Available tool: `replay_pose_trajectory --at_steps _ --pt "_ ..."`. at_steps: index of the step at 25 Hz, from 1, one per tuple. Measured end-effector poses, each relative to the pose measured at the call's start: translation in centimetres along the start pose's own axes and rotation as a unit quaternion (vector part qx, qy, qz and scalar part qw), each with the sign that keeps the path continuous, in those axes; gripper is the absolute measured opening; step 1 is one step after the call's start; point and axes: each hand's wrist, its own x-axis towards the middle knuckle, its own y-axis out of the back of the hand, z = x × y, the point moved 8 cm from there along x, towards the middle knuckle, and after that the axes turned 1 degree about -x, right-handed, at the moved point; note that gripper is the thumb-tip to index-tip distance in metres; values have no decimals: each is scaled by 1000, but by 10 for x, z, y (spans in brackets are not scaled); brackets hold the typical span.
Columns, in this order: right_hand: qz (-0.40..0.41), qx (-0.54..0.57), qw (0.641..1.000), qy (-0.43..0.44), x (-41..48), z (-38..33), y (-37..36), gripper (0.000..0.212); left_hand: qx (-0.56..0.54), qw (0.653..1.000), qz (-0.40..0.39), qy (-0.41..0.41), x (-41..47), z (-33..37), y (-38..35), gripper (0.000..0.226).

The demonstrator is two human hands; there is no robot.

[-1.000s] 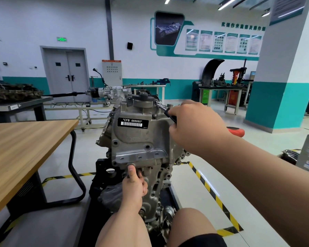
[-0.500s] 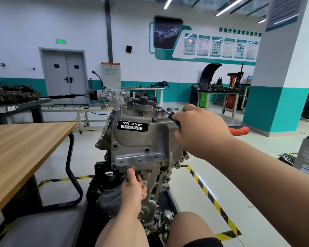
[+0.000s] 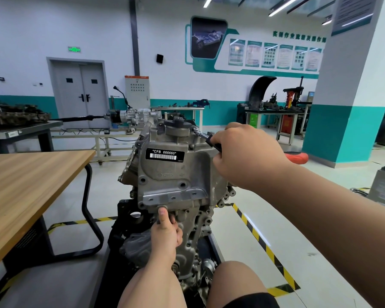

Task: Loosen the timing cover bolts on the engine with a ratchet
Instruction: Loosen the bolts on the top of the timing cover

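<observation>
Floor point(image 3: 220, 258), pale and glossy with yellow-and-black tape point(image 3: 255, 233) running across it, fills the lower view, and a white-and-teal pillar point(image 3: 351, 90) rises at the right. At the left stands a wooden surface point(image 3: 29, 185) on a black tube frame. Just beside it, in the middle, the engine point(image 3: 200, 227) sits upright on a dark stand between the person's knees, with its grey timing cover point(image 3: 178, 176) facing the camera. The right hand point(image 3: 245, 156) reaches in from the right at the cover's upper right corner, its grip clamped around the black handle of the ratchet point(image 3: 212, 142). The metal shaft runs up and left from the fist to the top of the engine, where its tip is too small to make out. The left hand point(image 3: 165, 237) rests low on the engine front with the thumb pressed up against the cover's bottom edge; its fingers fold out of sight, so I cannot tell whether that grip clasps anything. A black barcode label point(image 3: 165, 154) reading CFB 666660 is stuck high on the cover.
</observation>
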Motion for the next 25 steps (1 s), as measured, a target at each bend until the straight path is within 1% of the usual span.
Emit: replay_pose_trajectory --at_steps 7,8,10,11,13,14,15,16,17,18,19,20,22,23,24,25 --pt "-31 -4 999 -8 2 -5 0 23 -11 1000 -1 1 1 -1 0 70" --pt "-36 -20 999 5 1 -11 0 20 -13 1000 0 3 1 -2 0 71" --pt "-42 -70 995 53 0 -26 1 6 -18 1000 1 5 1 -2 -1 72" --pt "-39 -94 992 80 0 -34 4 3 -18 1000 0 5 1 -1 -1 72" --pt "-32 -126 985 113 5 -41 8 10 -11 1000 -3 6 1 -1 -1 71" --pt "-29 -119 987 103 9 -38 9 8 -8 1000 -4 7 1 0 -1 70" --pt "-27 -87 993 78 14 -32 10 4 -6 1000 -3 9 0 1 -1 69" --pt "-32 -32 998 31 17 -22 9 9 -5 1000 -2 11 -1 1 -1 68" --pt "-34 55 997 -29 16 -11 6 16 -7 1000 0 15 -2 1 -1 67" --pt "-24 160 982 -94 13 0 2 18 -12 1000 2 21 -2 1 -2 66" --pt "-1 274 949 -155 7 8 -5 18 -19 999 3 26 -3 1 -3 66" --pt "21 382 899 -212 1 12 -13 18 -29 999 4 33 -4 1 -5 65" --pt "42 566 768 -297 -12 10 -33 20 -50 998 5 47 -6 2 -8 64" --pt "41 630 706 -322 -18 2 -43 25 -52 997 3 50 -7 2 -8 63" --pt "36 659 675 -331 -23 -4 -51 31 -42 998 0 50 -8 3 -8 63" --pt "25 646 690 -324 -25 -10 -55 36 -24 999 -5 46 -7 4 -5 63"
